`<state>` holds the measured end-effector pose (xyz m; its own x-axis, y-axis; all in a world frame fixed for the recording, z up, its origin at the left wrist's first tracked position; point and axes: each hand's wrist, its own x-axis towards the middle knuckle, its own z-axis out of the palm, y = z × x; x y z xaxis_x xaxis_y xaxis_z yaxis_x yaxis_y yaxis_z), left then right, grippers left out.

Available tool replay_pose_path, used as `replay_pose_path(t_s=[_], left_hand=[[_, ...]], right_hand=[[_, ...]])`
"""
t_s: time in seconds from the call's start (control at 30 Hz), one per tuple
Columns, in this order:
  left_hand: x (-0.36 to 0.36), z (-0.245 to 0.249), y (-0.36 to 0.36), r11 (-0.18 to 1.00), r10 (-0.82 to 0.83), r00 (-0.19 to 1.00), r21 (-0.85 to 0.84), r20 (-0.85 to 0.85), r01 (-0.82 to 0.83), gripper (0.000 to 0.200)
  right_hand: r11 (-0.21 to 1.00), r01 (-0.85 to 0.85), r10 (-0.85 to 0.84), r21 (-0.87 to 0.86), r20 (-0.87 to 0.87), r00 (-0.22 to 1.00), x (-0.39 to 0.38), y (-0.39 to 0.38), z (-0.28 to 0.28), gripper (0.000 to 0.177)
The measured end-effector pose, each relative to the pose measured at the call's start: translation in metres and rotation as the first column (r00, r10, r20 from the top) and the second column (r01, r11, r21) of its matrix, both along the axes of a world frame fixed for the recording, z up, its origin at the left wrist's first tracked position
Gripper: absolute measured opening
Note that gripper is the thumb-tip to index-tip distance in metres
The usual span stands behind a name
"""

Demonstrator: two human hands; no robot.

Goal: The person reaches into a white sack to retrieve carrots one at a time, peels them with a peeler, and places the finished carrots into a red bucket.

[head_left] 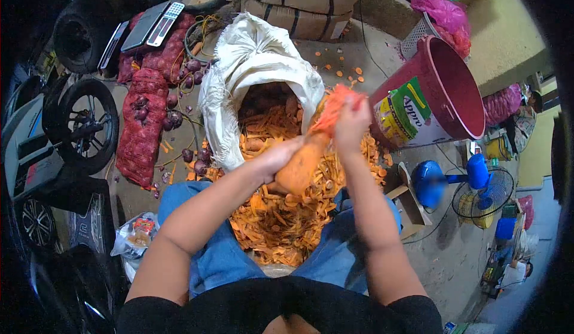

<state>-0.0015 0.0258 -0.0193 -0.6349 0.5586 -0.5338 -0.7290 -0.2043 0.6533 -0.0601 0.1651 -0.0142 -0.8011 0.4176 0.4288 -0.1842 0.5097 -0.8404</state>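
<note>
The large carrot (297, 171) slants on the person's side of the white sack (254, 44), gripped by the left hand (280, 155), its long axis pointing toward the right hand (353, 125), which seems closed around a blurred reddish thing (330, 112).

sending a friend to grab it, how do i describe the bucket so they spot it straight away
Find the big open white sack in the middle. To its right is a large dark red bucket. Unlike the pale basket behind it with the pink bag, it is solid-sided, with a green "Appro" label.
</note>
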Motion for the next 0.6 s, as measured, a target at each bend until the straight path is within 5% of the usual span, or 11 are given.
replay_pose_path(t_s=[0.03, 0.13, 0.2, 0.23, 0.3, 0.37, 0.4, 0.47, 0.53, 0.6], left_hand=[[0.005, -0.003, -0.002, 0.993, -0.098, 0.995, 0.069, 0.018, 0.096, 0.04], [0.013, 0.006, 0.001, 0.998, -0.009, 0.997, 0.054, -0.076, 0.013, 0.04], [0.003, 0.009, -0.012, 0.989, -0.104, 0.994, 0.107, 0.027, 0.1, 0.04], [-0.002, 0.006, -0.016, 0.995, -0.035, 0.998, 0.094, 0.054, 0.029, 0.041], [-0.009, -0.003, -0.018, 0.993, 0.103, 0.99, 0.053, 0.1, -0.109, 0.041], [-0.015, -0.009, -0.017, 0.979, 0.122, 0.985, 0.148, 0.123, -0.14, 0.041], [-0.018, -0.011, -0.016, 0.957, 0.13, 0.981, 0.241, 0.147, -0.163, 0.042], [-0.016, -0.002, -0.01, 0.953, 0.192, 0.971, 0.208, 0.14, -0.219, 0.041], [-0.009, 0.008, -0.003, 0.953, 0.304, 0.952, -0.008, 0.032, -0.304, 0.037], [-0.012, -0.002, -0.001, 0.959, 0.281, 0.96, 0.014, 0.001, -0.281, 0.036]], right_hand=[[0.995, 0.095, -0.095, 0.006, -0.02, 0.995, -0.015, 0.02, 0.0, 0.016], [0.953, 0.298, -0.298, 0.05, -0.008, 0.954, -0.038, 0.068, -0.018, 0.019], [0.925, 0.348, -0.339, -0.151, 0.082, 0.937, -0.043, 0.074, -0.02, 0.021], [0.942, 0.219, -0.183, -0.255, 0.158, 0.97, -0.024, 0.051, 0.01, 0.023], [0.881, -0.042, 0.042, -0.471, -0.011, 0.999, -0.005, 0.014, 0.019, 0.021], [0.974, -0.164, 0.157, -0.159, -0.052, 0.986, 0.017, -0.017, 0.016, 0.018], [0.96, -0.235, 0.236, -0.155, -0.009, 0.972, 0.029, -0.03, 0.013, 0.017], [0.941, -0.301, 0.31, -0.155, 0.035, 0.95, 0.04, -0.041, 0.01, 0.016], [0.928, -0.37, 0.373, -0.048, 0.085, 0.924, 0.043, -0.043, 0.009, 0.019], [0.945, -0.328, 0.327, 0.015, 0.05, 0.944, 0.038, -0.039, 0.005, 0.019]])
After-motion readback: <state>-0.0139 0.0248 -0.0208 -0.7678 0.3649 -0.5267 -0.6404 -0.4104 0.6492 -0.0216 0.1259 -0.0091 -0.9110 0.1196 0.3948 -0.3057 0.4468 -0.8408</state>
